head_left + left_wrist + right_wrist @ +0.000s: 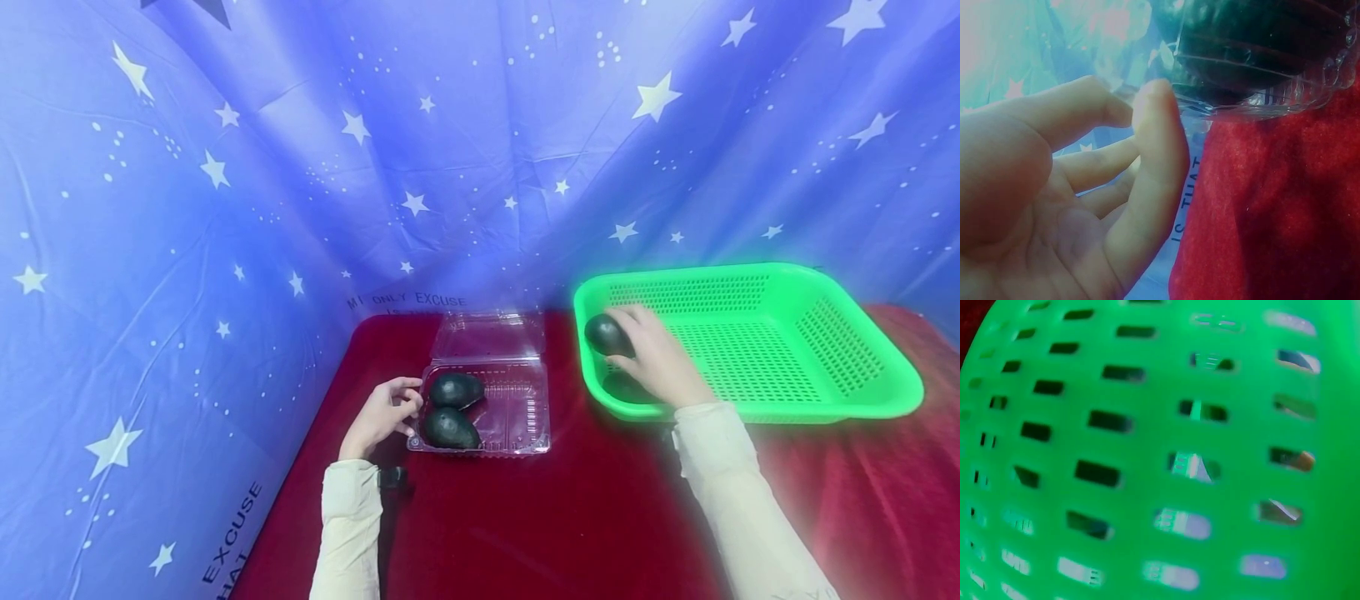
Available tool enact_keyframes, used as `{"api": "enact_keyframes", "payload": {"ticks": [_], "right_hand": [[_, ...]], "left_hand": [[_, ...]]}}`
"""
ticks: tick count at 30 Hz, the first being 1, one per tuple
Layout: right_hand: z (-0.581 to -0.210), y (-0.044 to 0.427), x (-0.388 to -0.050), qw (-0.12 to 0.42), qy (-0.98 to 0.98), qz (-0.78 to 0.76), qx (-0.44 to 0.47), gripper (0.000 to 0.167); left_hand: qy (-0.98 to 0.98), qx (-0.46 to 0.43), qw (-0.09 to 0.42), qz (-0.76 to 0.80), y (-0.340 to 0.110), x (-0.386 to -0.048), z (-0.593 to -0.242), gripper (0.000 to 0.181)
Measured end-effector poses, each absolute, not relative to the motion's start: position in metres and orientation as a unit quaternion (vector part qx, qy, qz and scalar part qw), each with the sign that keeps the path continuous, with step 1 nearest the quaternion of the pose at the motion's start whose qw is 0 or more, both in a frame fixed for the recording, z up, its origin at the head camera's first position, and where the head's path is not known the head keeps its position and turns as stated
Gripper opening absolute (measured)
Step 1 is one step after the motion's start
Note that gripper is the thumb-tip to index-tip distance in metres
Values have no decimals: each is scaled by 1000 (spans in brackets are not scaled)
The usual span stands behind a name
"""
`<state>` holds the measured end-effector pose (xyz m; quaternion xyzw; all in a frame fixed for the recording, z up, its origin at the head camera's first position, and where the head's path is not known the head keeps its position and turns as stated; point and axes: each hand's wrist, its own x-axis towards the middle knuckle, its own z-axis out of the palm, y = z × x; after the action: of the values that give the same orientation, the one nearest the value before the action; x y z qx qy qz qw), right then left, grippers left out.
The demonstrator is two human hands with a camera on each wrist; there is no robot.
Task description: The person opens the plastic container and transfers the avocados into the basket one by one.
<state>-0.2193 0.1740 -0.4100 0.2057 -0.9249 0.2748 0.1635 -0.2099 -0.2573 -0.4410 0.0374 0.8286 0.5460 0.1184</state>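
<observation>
Starry blue cloth (472, 125) hangs behind a red-covered surface (562, 517), where my right hand (654, 354) grips a dark avocado (606, 335) at the left end of a green basket (909, 387), its rounded end facing left and its long axis hard to judge beneath my fingers. Farther left, my left hand (382, 417), fingers loosely bent, sits at the left edge of an open clear container (517, 412), where two more avocados (450, 428) lie roughly left to right, narrower ends pointing right.
</observation>
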Motion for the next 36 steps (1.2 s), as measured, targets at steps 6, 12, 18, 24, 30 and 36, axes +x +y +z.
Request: {"api": "enact_keyframes", "payload": {"ticks": [6, 12, 18, 24, 30, 36], "right_hand": [[-415, 177, -220, 162, -925, 272, 209, 76], [-418, 180, -221, 139, -933, 268, 197, 75], [-422, 181, -224, 133, -935, 264, 196, 75], [-426, 182, -223, 113, -939, 263, 191, 72], [-428, 182, -223, 108, -939, 263, 195, 70], [-430, 182, -224, 95, -942, 257, 194, 70]], "left_hand": [[828, 41, 116, 547, -257, -209, -441, 44], [828, 46, 118, 546, -257, -209, -441, 43], [828, 47, 113, 547, -257, -210, -442, 43], [828, 47, 113, 547, -257, -209, -440, 43], [827, 47, 113, 549, -258, -209, -440, 43], [827, 47, 113, 549, -258, -210, -442, 45]]}}
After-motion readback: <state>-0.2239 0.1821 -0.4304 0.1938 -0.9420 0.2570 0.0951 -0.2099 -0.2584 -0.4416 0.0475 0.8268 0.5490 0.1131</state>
